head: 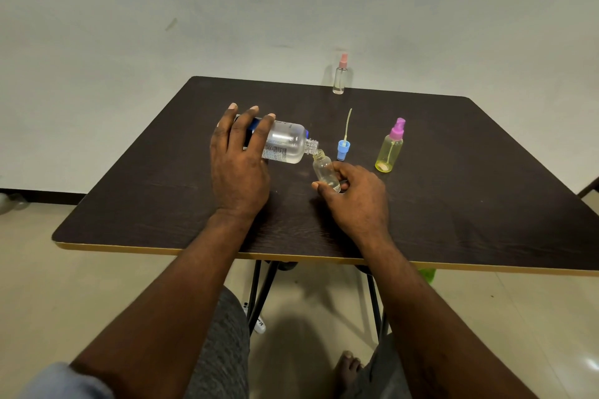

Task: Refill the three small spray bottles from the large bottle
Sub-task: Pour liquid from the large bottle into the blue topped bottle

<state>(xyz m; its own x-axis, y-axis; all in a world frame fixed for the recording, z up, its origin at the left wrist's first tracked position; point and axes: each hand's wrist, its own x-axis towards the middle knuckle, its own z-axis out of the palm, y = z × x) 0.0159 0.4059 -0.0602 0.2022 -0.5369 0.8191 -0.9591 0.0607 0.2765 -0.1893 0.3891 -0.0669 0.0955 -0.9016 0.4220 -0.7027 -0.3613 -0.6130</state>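
The left hand (240, 168) is gripping the tipped large bottle (287, 144) and the right hand (358, 201) is holding the uncapped small bottle (325, 172) under its mouth, mid-surface (470, 204), so tilting slowly with necks aligned is looking wisest.

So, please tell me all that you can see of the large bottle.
The large bottle looks like clear plastic, with a blue and white label and a threaded neck without cap. It lies almost level above the table, neck tilted down to the right, its mouth at the mouth of the small open bottle. The left hand grips its rear part from above.
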